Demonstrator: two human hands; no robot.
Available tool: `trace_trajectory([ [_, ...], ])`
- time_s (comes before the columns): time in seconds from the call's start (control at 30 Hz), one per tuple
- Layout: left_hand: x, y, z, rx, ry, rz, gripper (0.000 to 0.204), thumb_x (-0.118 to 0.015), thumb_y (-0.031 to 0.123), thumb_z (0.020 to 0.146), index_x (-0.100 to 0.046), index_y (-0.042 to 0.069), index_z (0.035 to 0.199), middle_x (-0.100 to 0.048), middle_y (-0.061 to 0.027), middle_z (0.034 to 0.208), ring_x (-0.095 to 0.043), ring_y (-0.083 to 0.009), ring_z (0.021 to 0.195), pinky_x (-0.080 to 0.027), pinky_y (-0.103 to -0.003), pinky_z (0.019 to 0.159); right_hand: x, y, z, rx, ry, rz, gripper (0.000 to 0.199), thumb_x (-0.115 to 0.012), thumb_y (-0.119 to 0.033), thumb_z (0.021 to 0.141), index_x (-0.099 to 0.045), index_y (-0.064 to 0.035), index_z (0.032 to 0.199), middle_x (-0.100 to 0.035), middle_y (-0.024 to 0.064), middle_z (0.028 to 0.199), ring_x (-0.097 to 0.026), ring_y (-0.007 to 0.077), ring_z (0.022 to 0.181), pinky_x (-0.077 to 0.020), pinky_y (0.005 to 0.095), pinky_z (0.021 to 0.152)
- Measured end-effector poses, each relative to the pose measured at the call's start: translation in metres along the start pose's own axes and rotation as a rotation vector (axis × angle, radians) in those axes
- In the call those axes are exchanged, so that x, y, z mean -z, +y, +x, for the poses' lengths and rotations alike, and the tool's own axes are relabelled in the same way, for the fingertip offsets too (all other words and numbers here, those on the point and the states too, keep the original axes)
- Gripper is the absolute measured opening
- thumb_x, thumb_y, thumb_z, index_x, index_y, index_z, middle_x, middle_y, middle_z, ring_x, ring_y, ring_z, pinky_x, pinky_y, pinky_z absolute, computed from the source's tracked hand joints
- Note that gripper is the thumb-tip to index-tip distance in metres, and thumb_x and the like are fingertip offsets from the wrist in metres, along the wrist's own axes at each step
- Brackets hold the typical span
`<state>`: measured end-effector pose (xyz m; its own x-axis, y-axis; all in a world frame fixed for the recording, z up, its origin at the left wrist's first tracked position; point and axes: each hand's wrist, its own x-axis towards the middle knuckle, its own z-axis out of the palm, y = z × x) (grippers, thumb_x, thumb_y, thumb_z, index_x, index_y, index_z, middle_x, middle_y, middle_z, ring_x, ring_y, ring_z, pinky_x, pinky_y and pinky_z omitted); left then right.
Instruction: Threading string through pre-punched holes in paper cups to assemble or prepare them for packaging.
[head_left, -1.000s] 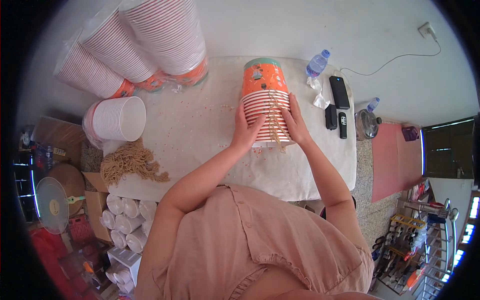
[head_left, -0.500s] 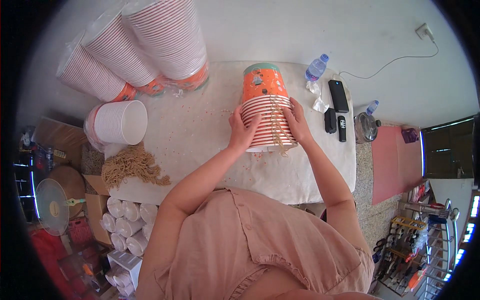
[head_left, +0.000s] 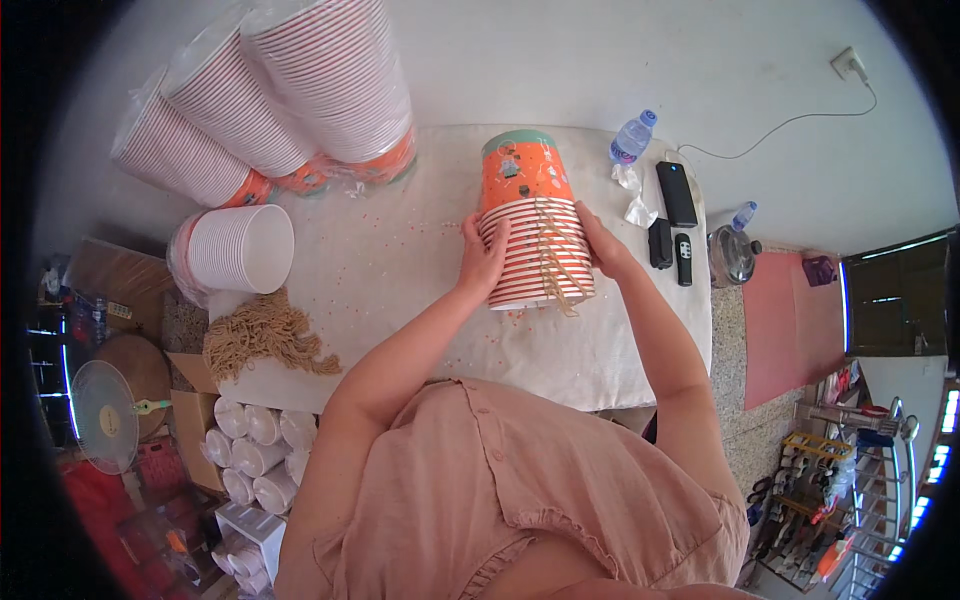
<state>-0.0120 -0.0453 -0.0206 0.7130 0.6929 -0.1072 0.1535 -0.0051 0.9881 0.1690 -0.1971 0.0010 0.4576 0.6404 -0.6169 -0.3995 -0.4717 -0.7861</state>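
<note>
A nested stack of orange paper buckets (head_left: 515, 262) with white-and-red rims lies on the cloth-covered table in front of me. Its green-edged base points toward the wall. My left hand (head_left: 483, 258) clasps the left side of the rims, thumb on top. On the opposite side, my right hand (head_left: 603, 243) presses against the rims. Strands of tan twine (head_left: 556, 255) run along the right part of the stack, with loose ends hanging over the near rim. The undersides of both hands' grip are partly hidden.
Tall plastic-wrapped bucket stacks (head_left: 335, 85) stand at the back left. A shorter bucket stack (head_left: 240, 248) lies near a heap of twine (head_left: 265, 335). Along the right edge are a water bottle (head_left: 632, 138), crumpled tissue (head_left: 640, 210), a black power bank (head_left: 677, 193) and a remote (head_left: 684, 260).
The bucket stack has shifted slightly toward me and to the left. My right hand's fingers have drawn back from the twine to the stack's side. My left hand stays on the rims.
</note>
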Motion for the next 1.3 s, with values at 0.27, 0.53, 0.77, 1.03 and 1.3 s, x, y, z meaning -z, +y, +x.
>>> trace_trajectory([
  [0.27,-0.002,-0.003,-0.004,-0.152,0.059,-0.066,0.064,-0.059,0.042,0.092,-0.03,-0.002,0.13,-0.047,-0.0213,0.123,-0.051,-0.0266,0.112,-0.041,-0.037,0.097,-0.003,-0.012,-0.028,0.062,-0.108,0.066,0.059,-0.041,-0.055,0.096,-0.046,-0.0114,0.135,-0.062,0.0046,0.115,-0.062,0.0121,0.095,-0.0537,0.0328,0.079],
  [0.53,-0.009,0.029,0.019,-0.542,-0.03,0.108,0.075,-0.063,0.043,0.088,-0.022,0.003,0.137,-0.03,-0.026,0.141,-0.038,-0.0366,0.13,-0.033,-0.042,0.108,0.009,-0.008,-0.022,0.573,-0.062,0.232,0.063,-0.045,-0.048,0.097,-0.03,-0.0107,0.146,-0.047,0.0077,0.138,-0.047,0.0181,0.125,-0.0391,0.0351,0.103],
  [0.77,-0.012,0.008,0.043,-0.901,-0.108,0.239,0.084,-0.069,0.051,0.079,-0.023,0.008,0.134,-0.02,-0.0303,0.147,-0.028,-0.0473,0.135,-0.029,-0.051,0.111,0.004,0.016,0.019,0.647,0.034,0.735,0.067,-0.027,-0.058,0.098,-0.032,-0.0108,0.145,-0.04,0.008,0.147,-0.041,0.0268,0.133,-0.0332,0.0423,0.11],
  [1.03,0.028,-0.049,0.029,-0.871,-0.155,0.258,0.089,-0.08,0.041,0.071,-0.024,0.009,0.132,-0.021,-0.03,0.149,-0.029,-0.0472,0.136,-0.033,-0.05,0.109,-0.026,0.04,0.02,0.726,0.121,0.569,0.056,-0.039,-0.046,0.1,-0.035,-0.0095,0.142,-0.045,0.0045,0.14,-0.043,0.0187,0.129,-0.032,0.0363,0.109],
  [1.3,0.052,-0.03,0.017,-0.736,-0.188,0.44,0.094,-0.085,0.026,0.065,-0.026,0.008,0.135,-0.025,-0.0243,0.151,-0.033,-0.0384,0.136,-0.034,-0.042,0.111,-0.015,0.023,-0.017,0.838,0.376,-0.068,0.057,-0.042,-0.034,0.099,-0.029,-0.0023,0.145,-0.035,0.0101,0.147,-0.031,0.0227,0.136,-0.0228,0.0355,0.113],
])
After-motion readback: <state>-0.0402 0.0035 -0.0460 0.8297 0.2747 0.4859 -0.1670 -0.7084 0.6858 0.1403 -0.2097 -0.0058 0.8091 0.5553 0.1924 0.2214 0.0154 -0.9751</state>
